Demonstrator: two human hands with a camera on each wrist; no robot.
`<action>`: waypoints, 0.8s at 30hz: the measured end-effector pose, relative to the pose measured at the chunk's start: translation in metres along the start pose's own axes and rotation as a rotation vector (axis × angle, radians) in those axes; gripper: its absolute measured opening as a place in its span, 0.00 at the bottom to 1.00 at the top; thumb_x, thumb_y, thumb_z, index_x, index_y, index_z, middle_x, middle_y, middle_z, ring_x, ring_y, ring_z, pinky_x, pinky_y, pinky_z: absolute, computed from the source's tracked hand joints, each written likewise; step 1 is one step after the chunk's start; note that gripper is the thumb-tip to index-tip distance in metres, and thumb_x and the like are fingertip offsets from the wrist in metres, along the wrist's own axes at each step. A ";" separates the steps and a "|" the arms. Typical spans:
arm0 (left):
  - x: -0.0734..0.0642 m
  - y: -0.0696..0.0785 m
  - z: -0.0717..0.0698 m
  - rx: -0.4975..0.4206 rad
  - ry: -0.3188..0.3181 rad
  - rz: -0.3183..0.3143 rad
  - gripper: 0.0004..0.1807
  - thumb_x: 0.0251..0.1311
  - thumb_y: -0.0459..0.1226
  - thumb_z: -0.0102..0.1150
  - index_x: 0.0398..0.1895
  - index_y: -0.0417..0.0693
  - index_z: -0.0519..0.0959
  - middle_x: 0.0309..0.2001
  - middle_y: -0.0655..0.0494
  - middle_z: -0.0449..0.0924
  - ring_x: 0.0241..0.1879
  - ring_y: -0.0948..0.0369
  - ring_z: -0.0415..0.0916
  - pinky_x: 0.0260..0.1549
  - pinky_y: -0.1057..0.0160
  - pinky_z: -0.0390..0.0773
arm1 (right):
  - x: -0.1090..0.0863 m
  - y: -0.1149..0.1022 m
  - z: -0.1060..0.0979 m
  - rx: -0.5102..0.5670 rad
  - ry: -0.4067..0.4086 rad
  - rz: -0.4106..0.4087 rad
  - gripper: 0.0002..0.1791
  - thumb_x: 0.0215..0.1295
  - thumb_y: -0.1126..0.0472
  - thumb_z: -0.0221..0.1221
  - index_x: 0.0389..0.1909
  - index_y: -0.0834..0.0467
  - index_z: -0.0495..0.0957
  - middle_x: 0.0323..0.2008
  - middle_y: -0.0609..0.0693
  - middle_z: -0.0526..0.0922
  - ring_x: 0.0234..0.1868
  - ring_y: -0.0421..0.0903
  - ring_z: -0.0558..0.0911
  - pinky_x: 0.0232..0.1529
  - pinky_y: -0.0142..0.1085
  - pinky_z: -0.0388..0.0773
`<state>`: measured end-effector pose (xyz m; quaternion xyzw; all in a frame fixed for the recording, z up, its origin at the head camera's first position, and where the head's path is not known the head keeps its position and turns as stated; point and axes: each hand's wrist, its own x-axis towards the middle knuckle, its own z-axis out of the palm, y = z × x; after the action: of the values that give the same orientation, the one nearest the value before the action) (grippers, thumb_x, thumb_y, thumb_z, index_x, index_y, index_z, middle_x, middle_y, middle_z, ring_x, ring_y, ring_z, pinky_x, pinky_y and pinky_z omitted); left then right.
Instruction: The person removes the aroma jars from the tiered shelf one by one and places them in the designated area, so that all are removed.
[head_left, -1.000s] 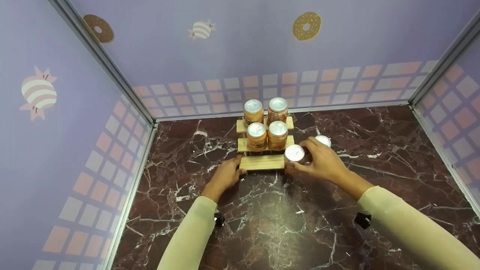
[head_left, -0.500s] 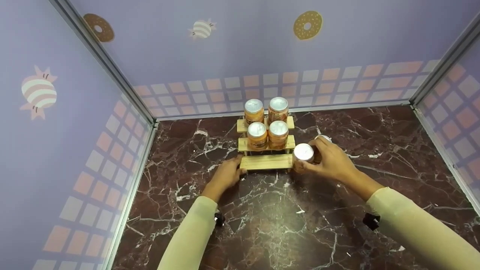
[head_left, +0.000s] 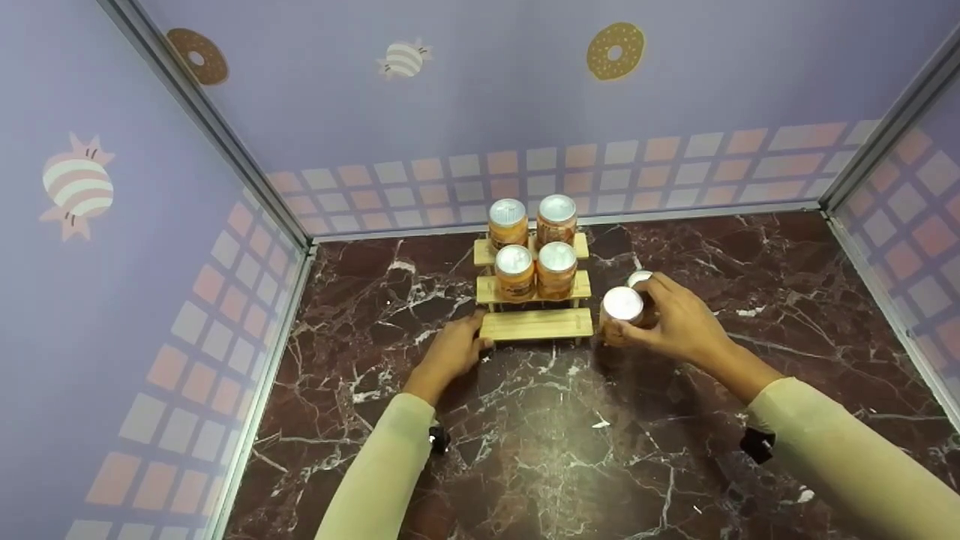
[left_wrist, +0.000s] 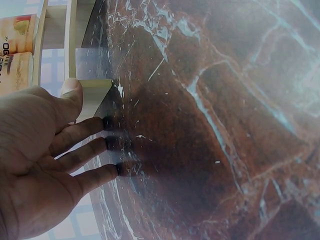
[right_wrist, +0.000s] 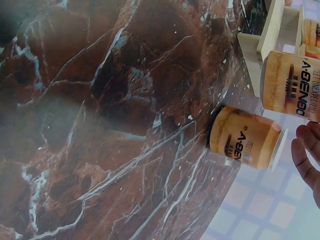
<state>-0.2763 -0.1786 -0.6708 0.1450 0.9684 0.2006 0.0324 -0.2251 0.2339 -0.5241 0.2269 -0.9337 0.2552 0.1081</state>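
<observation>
Bare marble surface (head_left: 540,442) lies open between the two forearms and toward the wearer. Ahead of the left hand (head_left: 448,352), the stepped wooden rack (head_left: 534,324) blocks the way; its lowest step carries nothing, the two upper steps hold four jars (head_left: 535,244). Right hand (head_left: 679,322) grips a jar (head_left: 621,313) just right of the rack, with a second jar (head_left: 640,280) close behind it. Open surface right of that hand, up to the side wall (head_left: 911,195). Back wall (head_left: 525,112) closes off room just behind the rack.
</observation>
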 end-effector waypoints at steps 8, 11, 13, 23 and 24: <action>-0.001 0.000 0.000 -0.010 -0.001 -0.004 0.37 0.75 0.52 0.69 0.81 0.52 0.72 0.72 0.44 0.83 0.68 0.41 0.84 0.71 0.42 0.82 | -0.007 0.009 -0.002 0.007 -0.024 0.033 0.33 0.59 0.50 0.80 0.57 0.67 0.81 0.48 0.59 0.85 0.45 0.58 0.88 0.48 0.57 0.90; -0.001 -0.001 0.000 -0.011 0.001 -0.005 0.36 0.75 0.52 0.68 0.81 0.52 0.72 0.72 0.44 0.83 0.68 0.41 0.83 0.71 0.42 0.81 | -0.009 0.012 -0.002 0.009 -0.027 0.036 0.32 0.59 0.51 0.80 0.56 0.67 0.81 0.47 0.59 0.85 0.45 0.58 0.88 0.48 0.57 0.90; -0.001 -0.001 0.000 -0.011 0.002 -0.005 0.37 0.75 0.52 0.68 0.82 0.53 0.72 0.73 0.44 0.82 0.69 0.41 0.83 0.72 0.42 0.81 | -0.011 0.014 -0.003 0.005 -0.028 0.037 0.32 0.60 0.50 0.80 0.56 0.67 0.81 0.46 0.59 0.84 0.44 0.58 0.88 0.48 0.57 0.90; -0.001 -0.003 0.003 0.000 0.006 0.002 0.37 0.75 0.52 0.69 0.82 0.52 0.71 0.72 0.44 0.83 0.68 0.40 0.83 0.71 0.41 0.82 | -0.021 0.028 -0.008 -0.039 -0.009 0.044 0.33 0.59 0.49 0.80 0.56 0.66 0.81 0.45 0.57 0.83 0.40 0.54 0.85 0.42 0.53 0.87; -0.001 -0.003 0.003 0.000 0.006 0.002 0.37 0.75 0.52 0.69 0.82 0.53 0.72 0.71 0.43 0.84 0.68 0.40 0.84 0.70 0.41 0.82 | -0.022 0.030 -0.008 -0.047 -0.006 0.042 0.33 0.59 0.49 0.80 0.56 0.66 0.81 0.45 0.57 0.83 0.40 0.54 0.84 0.42 0.53 0.87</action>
<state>-0.2759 -0.1805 -0.6746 0.1451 0.9684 0.2009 0.0293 -0.2195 0.2690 -0.5364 0.2053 -0.9443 0.2346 0.1051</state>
